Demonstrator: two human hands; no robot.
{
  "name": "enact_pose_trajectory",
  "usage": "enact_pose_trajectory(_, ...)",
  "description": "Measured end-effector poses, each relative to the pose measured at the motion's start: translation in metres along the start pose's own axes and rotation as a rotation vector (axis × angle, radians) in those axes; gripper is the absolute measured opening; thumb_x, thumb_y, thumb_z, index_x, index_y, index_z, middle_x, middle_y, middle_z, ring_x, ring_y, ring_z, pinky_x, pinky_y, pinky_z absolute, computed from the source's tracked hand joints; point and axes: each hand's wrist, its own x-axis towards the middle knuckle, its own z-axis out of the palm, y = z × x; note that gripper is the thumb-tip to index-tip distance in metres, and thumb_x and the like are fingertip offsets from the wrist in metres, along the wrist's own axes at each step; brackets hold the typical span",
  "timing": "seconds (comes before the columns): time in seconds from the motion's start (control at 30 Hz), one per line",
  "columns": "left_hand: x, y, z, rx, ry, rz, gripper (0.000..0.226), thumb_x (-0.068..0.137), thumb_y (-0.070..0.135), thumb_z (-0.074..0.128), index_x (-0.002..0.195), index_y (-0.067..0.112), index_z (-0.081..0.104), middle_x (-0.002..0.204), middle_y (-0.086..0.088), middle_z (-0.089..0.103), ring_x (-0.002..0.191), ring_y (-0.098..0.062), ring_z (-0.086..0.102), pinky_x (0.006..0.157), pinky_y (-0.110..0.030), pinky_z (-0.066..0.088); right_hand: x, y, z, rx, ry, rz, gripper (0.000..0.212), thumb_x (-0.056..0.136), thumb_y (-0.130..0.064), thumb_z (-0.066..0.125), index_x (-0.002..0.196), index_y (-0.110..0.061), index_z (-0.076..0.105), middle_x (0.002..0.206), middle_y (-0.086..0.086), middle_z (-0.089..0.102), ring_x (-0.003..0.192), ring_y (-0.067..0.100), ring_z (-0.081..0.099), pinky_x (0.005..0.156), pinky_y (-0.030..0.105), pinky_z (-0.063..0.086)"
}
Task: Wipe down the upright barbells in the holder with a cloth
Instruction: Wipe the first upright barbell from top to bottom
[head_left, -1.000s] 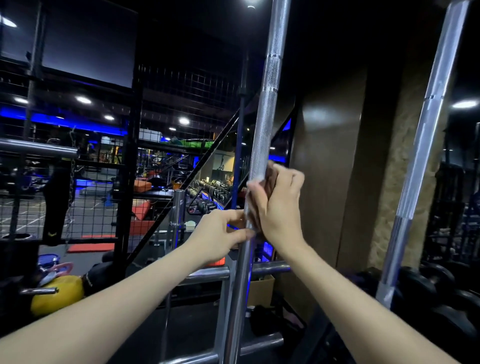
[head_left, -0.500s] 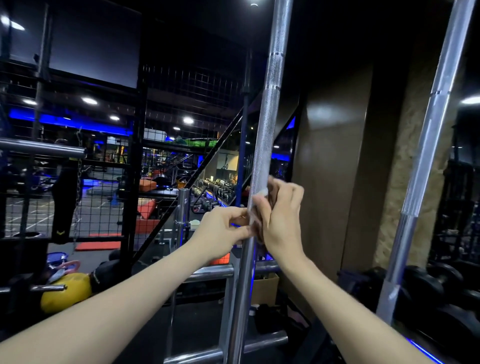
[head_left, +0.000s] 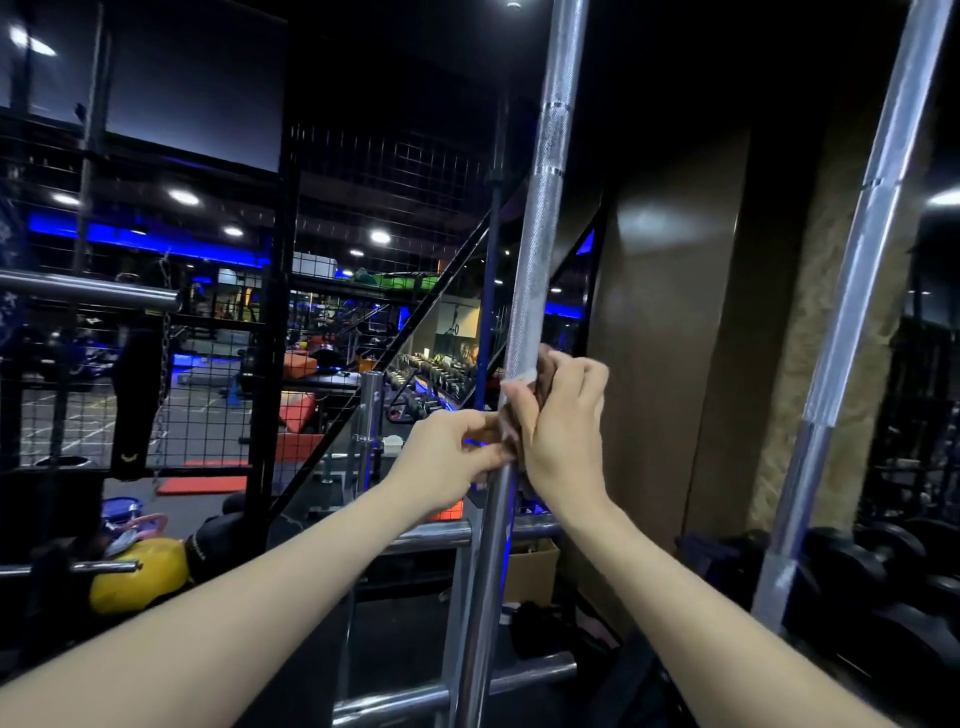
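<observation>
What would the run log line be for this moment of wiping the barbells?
step: wiping centre barbell | right hand: wraps cloth round shaft | left hand: pinches shaft just below | right barbell: untouched

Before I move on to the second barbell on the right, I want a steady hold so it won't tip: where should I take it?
Probably on the knurled middle stretch of the right barbell, from its near left side. The shaft leans slightly and the rough band should resist slipping better than the smooth sleeve below. Both hands are busy now: the right hand wraps the cloth round the centre barbell.
</observation>
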Motion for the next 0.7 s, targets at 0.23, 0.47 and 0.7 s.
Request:
enact_pose_trajectory(0.23,0.001,0.003,-0.006,0.133,-0.138,-0.016,0.033,0.089,0.027,0.064,0.120,0.017,0.059,0.106,-0.005,0.067,0.085,-0.023,0.066,0.085,-0.037,0.055,0.091,-0.042,-0.024,-0.122,0.137,-0.048,0.059,0.089,-0.044,0.060,0.128,-0.004,0.042,0.129,0.016,0.035,0.114,0.032,0.037,0.077,0.030,0.030)
enact_pose_trajectory(0.47,-0.001,-0.001,-0.006,0.049,-0.090,-0.021,0.018,0.088,0.020,0.066,0.106,0.023,0.063,0.104,-0.008,0.069,0.095,-0.034,0.067,0.079,-0.044,0.057,0.045,-0.031,-0.006,-0.095,0.119,-0.008,0.057,0.088,-0.038,0.063,0.130,-0.003,0.044,0.124,0.018,0.036,0.110,0.032,0.038,0.081,0.025,0.027)
enact_pose_trajectory(0.7,-0.001,-0.005,-0.003,0.027,-0.060,-0.001,0.015,0.086,0.022,0.068,0.098,0.029,0.062,0.105,-0.009,0.070,0.094,-0.035,0.067,0.083,-0.047,0.056,0.063,-0.044,-0.017,-0.142,0.105,0.000,0.062,0.088,-0.044,0.060,0.130,-0.003,0.041,0.130,0.016,0.033,0.116,0.032,0.035,0.076,0.029,0.028)
